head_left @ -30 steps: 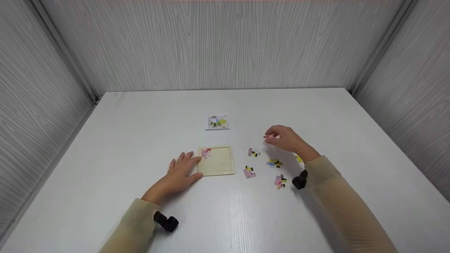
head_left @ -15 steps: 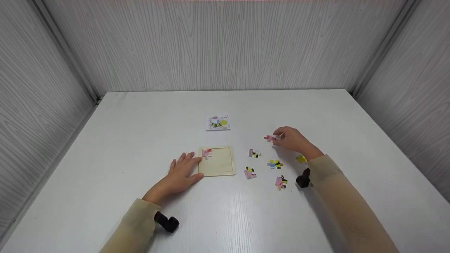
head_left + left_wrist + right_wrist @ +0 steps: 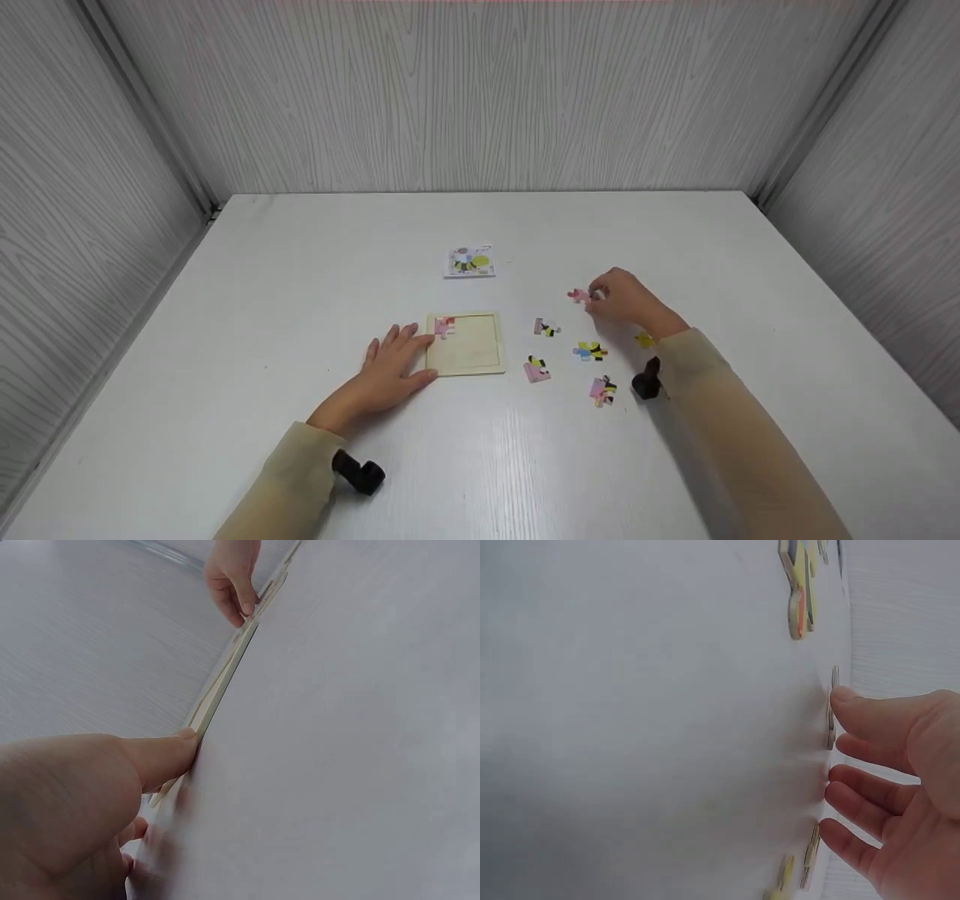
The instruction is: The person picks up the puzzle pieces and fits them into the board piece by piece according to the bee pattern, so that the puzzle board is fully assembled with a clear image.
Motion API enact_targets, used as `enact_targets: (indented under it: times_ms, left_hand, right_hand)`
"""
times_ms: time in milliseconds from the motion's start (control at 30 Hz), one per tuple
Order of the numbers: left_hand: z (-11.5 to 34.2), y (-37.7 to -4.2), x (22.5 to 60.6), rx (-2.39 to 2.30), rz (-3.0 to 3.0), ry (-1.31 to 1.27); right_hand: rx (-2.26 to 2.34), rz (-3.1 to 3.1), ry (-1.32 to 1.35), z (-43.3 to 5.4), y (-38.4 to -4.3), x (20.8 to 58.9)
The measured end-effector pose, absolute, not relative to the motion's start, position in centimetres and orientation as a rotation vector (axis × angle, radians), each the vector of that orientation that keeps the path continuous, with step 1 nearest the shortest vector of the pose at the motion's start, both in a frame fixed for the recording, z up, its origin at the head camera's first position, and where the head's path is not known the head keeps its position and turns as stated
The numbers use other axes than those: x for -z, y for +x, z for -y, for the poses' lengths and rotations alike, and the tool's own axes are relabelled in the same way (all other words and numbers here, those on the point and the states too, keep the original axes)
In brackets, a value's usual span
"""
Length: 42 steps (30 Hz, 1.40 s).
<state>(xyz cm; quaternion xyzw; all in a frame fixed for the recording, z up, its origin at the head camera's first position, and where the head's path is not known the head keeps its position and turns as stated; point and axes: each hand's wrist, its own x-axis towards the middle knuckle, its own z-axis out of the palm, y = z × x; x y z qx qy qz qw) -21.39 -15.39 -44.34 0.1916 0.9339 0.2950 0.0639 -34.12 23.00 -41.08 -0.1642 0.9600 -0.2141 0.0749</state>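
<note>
My left hand (image 3: 394,364) rests beside the shallow wooden puzzle tray (image 3: 501,352), fingers spread at its left side. Its straight thumb (image 3: 169,757) touches the tray edge in the left wrist view. One pink and red puzzle piece (image 3: 445,326) sits in the tray's upper left corner. My right hand (image 3: 626,296) is low over the table, thumb and fingertips around a pale puzzle piece (image 3: 598,295). Directly left of those fingertips lies a pink puzzle piece (image 3: 578,295). In the right wrist view the thumb (image 3: 847,695) meets a piece's thin edge; another piece (image 3: 811,855) lies near the little finger.
Between tray and right arm lie several loose pieces, among them a yellow and blue one (image 3: 590,351) and a pink one (image 3: 603,391). A yellow piece (image 3: 643,340) is partly under the right wrist. A bee picture card (image 3: 470,261) lies behind the tray.
My right hand has let go of the pink piece and shifted slightly right to the pale piece. The left hand stays at the tray.
</note>
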Motion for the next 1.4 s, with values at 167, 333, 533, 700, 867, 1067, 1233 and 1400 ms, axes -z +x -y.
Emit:
enact_targets:
  times_ms: [167, 333, 533, 700, 867, 1067, 1233, 1400]
  left_hand:
    - [15.3, -21.4, 44.3, -0.879, -2.822, 0.568]
    - [15.3, -21.4, 44.4, -0.881, -2.835, 0.570]
    - [15.3, -21.3, 44.4, -0.880, -2.830, 0.566]
    - [15.3, -21.3, 44.4, -0.892, -2.834, 0.576]
    - [15.4, -21.2, 44.4, -0.894, -2.833, 0.576]
    - [15.4, -21.2, 44.4, -0.902, -2.827, 0.575]
    - [15.5, -21.2, 44.4, -0.895, -2.827, 0.573]
    - [15.4, -21.3, 44.3, -0.892, -2.823, 0.577]
  right_hand:
    - [0.593, -2.902, -0.512, -22.9, -34.2, 41.0]
    - [0.606, -2.905, -0.496, -22.8, -34.4, 41.1]
    - [0.599, -2.885, -0.473, -22.7, -34.5, 41.3]
    - [0.685, -2.856, -0.452, -22.8, -34.6, 41.5]
    - [0.740, -2.830, -0.437, -22.7, -34.4, 41.5]
    - [0.750, -2.827, -0.461, -22.0, -34.1, 41.2]
    - [0.748, -2.822, -0.508, -21.3, -33.6, 40.7]
    - [0.746, -2.803, -0.570, -20.7, -33.0, 40.3]
